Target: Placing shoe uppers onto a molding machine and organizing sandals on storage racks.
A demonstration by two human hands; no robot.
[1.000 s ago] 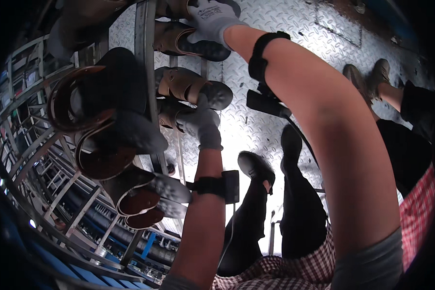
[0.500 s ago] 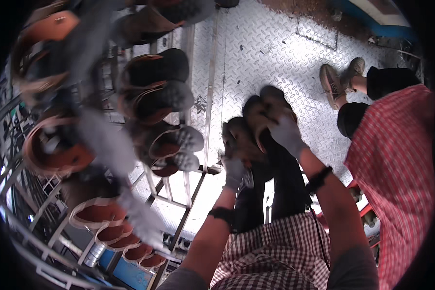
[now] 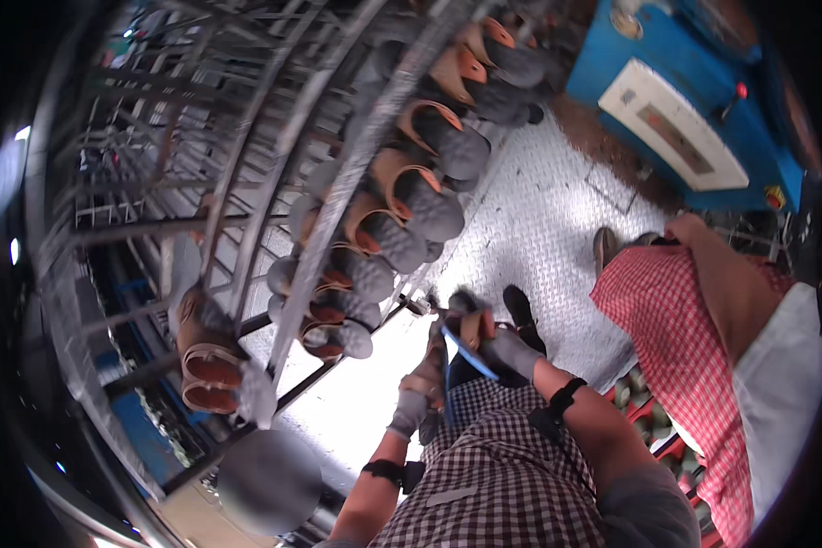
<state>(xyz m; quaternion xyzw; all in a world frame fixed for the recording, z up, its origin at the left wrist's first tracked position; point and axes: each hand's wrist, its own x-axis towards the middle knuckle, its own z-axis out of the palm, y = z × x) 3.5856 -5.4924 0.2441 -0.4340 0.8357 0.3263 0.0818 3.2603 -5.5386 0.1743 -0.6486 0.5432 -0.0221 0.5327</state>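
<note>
We had patterned metal floor (image 3: 521,196) beneath us, shining grey at two o'clock and glaring white between six and seven. A metal rack (image 3: 320,237) filled the side from seven round to twelve o'clock, and its long row of dark-toed footwear (image 3: 434,217) stuck out over the edge facing the floor. Another pair of brown shoes (image 3: 205,338) sat at eight o'clock, and a blurred grey disc (image 3: 269,479) showed at seven. A blue machine (image 3: 575,73) with a pale panel stood at two o'clock; a co-worker in a red checked apron (image 3: 658,301) was at three to four, above red crates (image 3: 665,443). Near six o'clock, our gloved left hand (image 3: 409,409) had its grip closed around a brown shoe (image 3: 429,370); towards five, our gloved right hand (image 3: 513,352) had its grip closed on a second shoe (image 3: 473,327), though we could not make out each finger. A curved blue strip (image 3: 470,354) lay between them. Both shoes were just beside the rack's low bar (image 3: 306,384), while open floor ran towards one o'clock between the rack and the machine, narrowing at the far end.
</note>
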